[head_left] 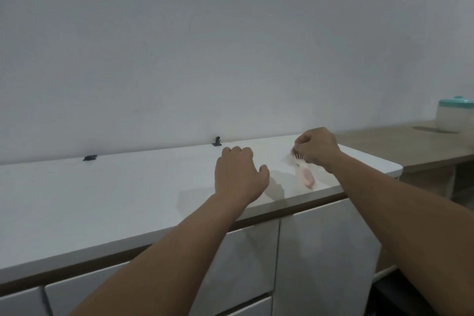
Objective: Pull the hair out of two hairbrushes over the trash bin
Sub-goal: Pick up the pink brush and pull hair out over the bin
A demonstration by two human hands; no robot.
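Observation:
A hairbrush (304,174) with a pale body and a pink handle lies on the white counter (115,200) near its right end. My right hand (316,150) is curled over the brush's bristle head and grips it, hiding most of the head. My left hand (238,174) hovers over the counter to the left of the brush, fingers loosely bent, holding nothing. Only one brush shows. No trash bin is in view.
Two small dark clips (90,157) (217,141) sit along the wall at the counter's back edge. A lower wooden table (410,146) to the right carries a white container with a teal lid (452,115). White cabinet doors (325,251) run below the counter.

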